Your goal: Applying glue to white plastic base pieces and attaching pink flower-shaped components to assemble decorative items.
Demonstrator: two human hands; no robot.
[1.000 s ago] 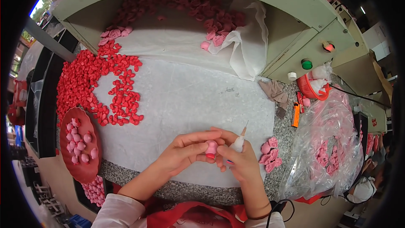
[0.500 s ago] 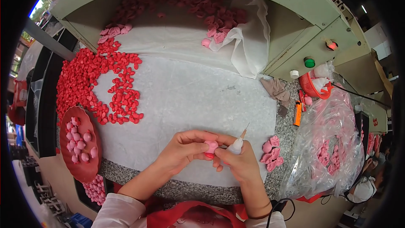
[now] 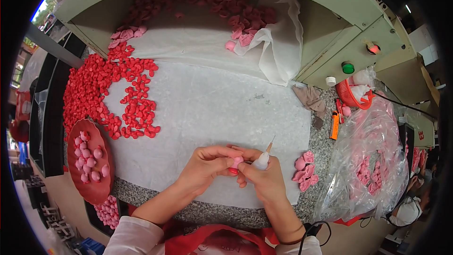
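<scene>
Between thumb and fingers, my left hand (image 3: 200, 170) pinches a small round pink piece (image 3: 237, 161). A glossy red petal-like piece (image 3: 233, 171) sits against its lower side. My right hand (image 3: 268, 182) is closed round a small white squeeze bottle (image 3: 262, 161), whose thin needle tip points up and away to the right. The right thumb and fingers also reach the pink piece, so both hands meet there, above the white sheet (image 3: 207, 108). Just right of the right hand lies a little cluster of pink flower-like pieces (image 3: 306, 172).
Many red pieces (image 3: 94, 97) spread across the left side. A red scalloped dish (image 3: 92, 189) holds pink balls. At the back stands a pale green metal cabinet (image 3: 330, 61) with pink flowers inside. On the right are an orange lighter (image 3: 334, 125), a red basket (image 3: 347, 95) and clear plastic bags (image 3: 349, 156).
My right hand and the bottle have shifted slightly left, closer to the pink piece, and the right thumb presses nearer to it. My left hand keeps its pinch almost in place.
</scene>
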